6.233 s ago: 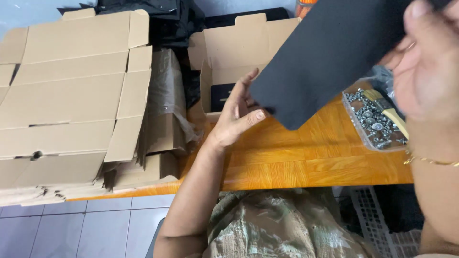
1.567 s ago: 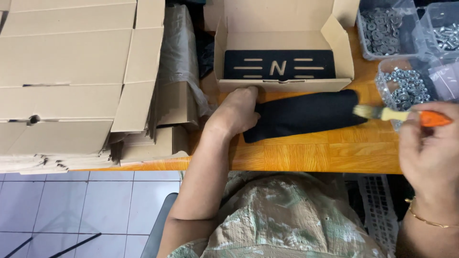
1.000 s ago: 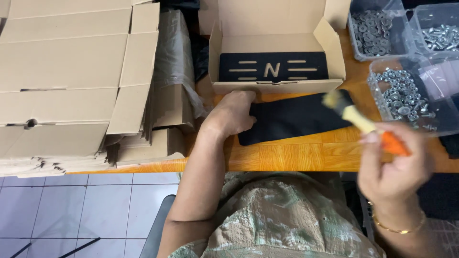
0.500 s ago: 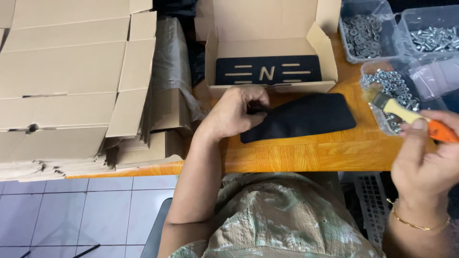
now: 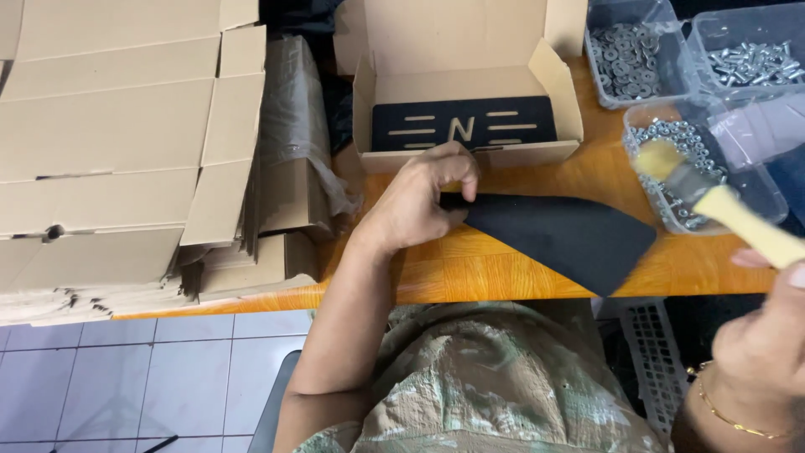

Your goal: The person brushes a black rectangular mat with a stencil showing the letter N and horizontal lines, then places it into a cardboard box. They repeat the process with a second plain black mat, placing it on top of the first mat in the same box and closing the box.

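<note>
Head view: left hand pinches the black plate's near end, tilted over the wooden table; right hand grips a brush; plate seems thin, stiff, light; best held by its edges.

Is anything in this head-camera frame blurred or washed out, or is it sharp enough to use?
Head view: the brush and the right hand holding it are smeared by motion blur; the left hand, the black sheet it grips and the open box are sharp; lighting is even and soft, with mild glare on the clear tubs and no harsh shadows.
</note>
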